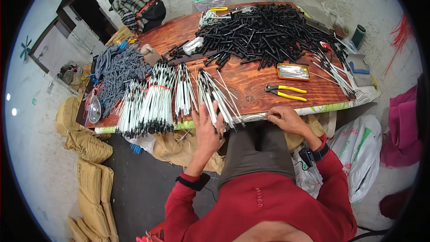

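A fanned bundle of white rods with black tips (214, 95) is clasped in the left hand (208, 125) at the table edge (313, 107), kept together, while the right hand (283, 117) rests loosely curled and empty, yellow-handled pliers (286, 92) just beyond

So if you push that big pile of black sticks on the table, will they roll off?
Probably some would: the black sticks look thin and round, lying loosely criss-crossed, so pushed ones may roll or slide on the smooth wooden table. They look straight and stiff, likely light singly.
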Action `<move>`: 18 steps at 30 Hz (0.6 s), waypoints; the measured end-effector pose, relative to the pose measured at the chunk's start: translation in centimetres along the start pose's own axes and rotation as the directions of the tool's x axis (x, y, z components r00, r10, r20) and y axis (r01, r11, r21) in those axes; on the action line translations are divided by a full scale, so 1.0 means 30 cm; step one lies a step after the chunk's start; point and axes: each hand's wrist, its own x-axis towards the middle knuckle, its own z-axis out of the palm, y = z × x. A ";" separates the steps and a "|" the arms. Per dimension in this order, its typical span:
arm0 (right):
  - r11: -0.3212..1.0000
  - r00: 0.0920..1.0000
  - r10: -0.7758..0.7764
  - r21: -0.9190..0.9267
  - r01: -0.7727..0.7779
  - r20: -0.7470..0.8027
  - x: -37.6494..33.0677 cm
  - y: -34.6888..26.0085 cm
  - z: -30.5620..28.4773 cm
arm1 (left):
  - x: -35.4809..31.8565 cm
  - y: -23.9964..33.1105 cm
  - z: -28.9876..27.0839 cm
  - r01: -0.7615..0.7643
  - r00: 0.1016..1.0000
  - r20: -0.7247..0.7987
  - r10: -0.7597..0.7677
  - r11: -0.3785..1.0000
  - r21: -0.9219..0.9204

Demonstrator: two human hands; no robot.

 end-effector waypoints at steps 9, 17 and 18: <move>0.998 0.992 0.059 0.015 -0.061 0.109 -0.067 -0.043 0.014 | 0.082 -0.197 -0.077 -0.016 0.985 0.171 0.031 0.996 -0.087; 0.998 0.975 0.064 -0.031 -0.058 0.215 -0.163 -0.013 0.049 | -0.038 -0.229 -0.116 -0.068 0.982 0.180 0.063 0.997 0.025; 0.998 0.971 0.061 -0.038 -0.053 0.232 -0.162 -0.031 0.047 | -0.038 -0.232 -0.117 -0.054 0.981 0.190 0.048 0.998 0.032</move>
